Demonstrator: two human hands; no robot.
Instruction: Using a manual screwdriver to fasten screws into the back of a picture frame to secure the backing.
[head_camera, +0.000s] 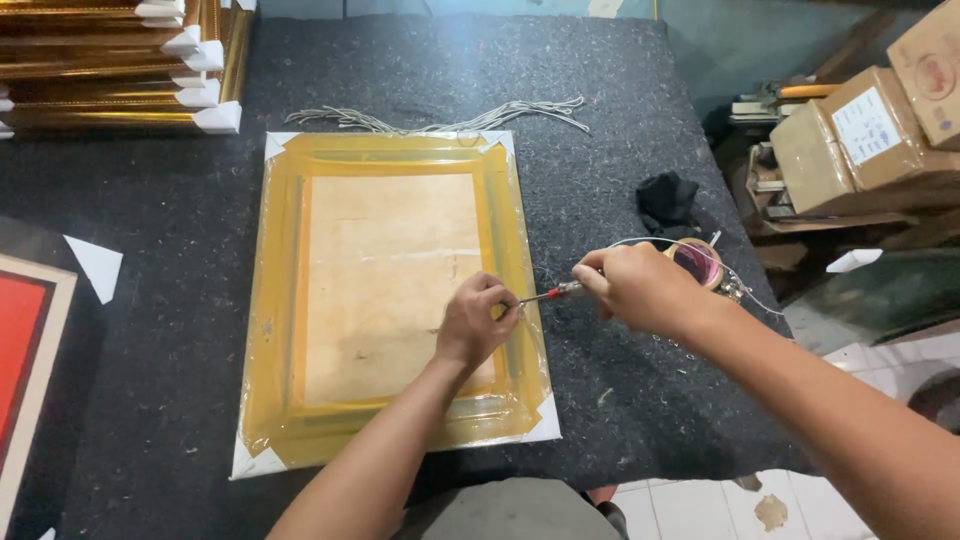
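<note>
Gold frame (390, 290) plastic-wrapped, face-down; hands press thin red-handled screwdriver (548, 295) into right rail

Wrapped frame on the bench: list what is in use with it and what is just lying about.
In use: wrapped frame, left hand, right hand, screwdriver.
Lying about: cord bundle, black cloth, stacked gold frames, cardboard boxes.

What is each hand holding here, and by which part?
Right hand grips a small screwdriver by its handle; left hand pinches something tiny at its tip, on the wrapped frame.

Wrapped gold frame (390, 290) lies face-down; screwdriver (548, 295) at its edge.
</note>
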